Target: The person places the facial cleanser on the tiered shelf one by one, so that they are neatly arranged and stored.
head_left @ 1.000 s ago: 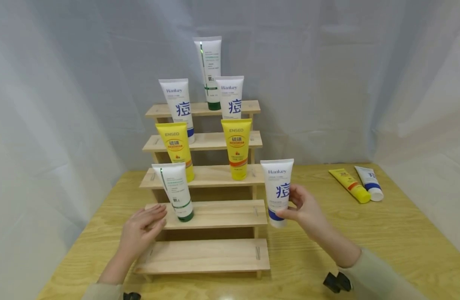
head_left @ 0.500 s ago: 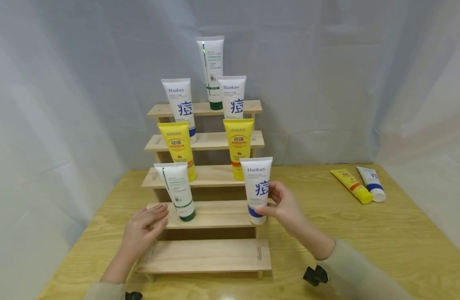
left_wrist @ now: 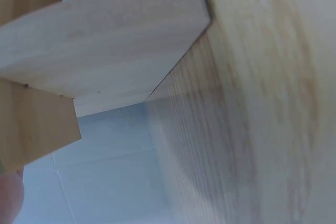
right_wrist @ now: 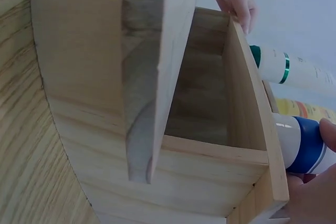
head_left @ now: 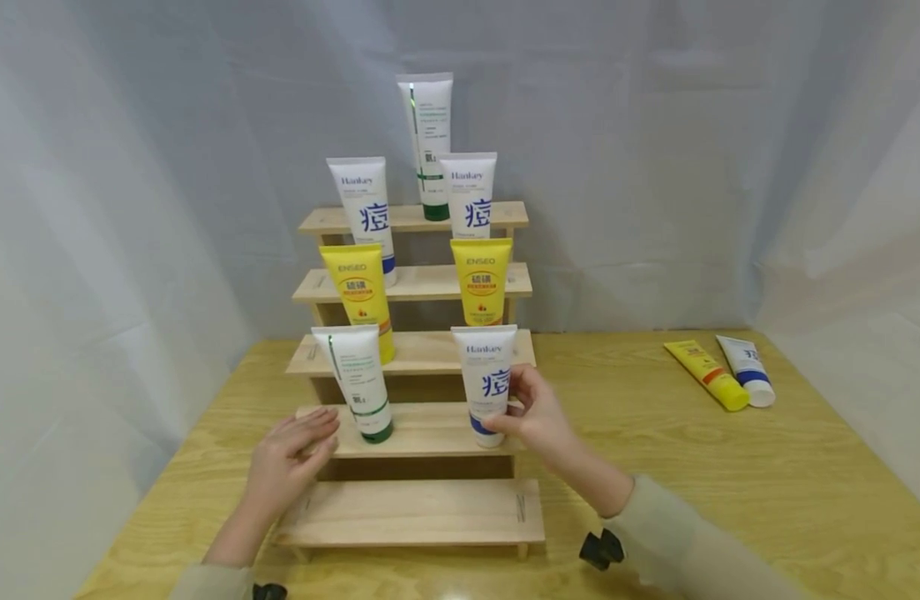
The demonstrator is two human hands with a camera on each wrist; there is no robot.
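Note:
My right hand (head_left: 538,417) pinches a white squeeze tube (head_left: 484,362) with blue lettering near its blue-banded lower end. The tube is upright, its cap right at the right part of the stepped wooden rack's (head_left: 407,510) second step from the bottom. In the right wrist view, the tube's blue band (right_wrist: 308,145) shows between thumb and fingers. My left hand (head_left: 291,450) rests by that step's left end, fingers loosely bent and holding nothing. Beside its fingertips stands a white tube with a green cap (head_left: 358,375). The left wrist view mostly catches the rack's wooden side (left_wrist: 121,40).
Higher steps bear two yellow tubes, a left one (head_left: 355,287) and a right one (head_left: 481,279), two more blue-lettered white tubes (head_left: 360,196), and a green-capped tube (head_left: 430,137) on top. A yellow tube (head_left: 703,371) and a white tube (head_left: 745,367) lie at the table's right.
My right hand has carried the white and blue tube leftward from beside the rack to over the second step, and slightly lower. My left hand has stayed by the step's left end.

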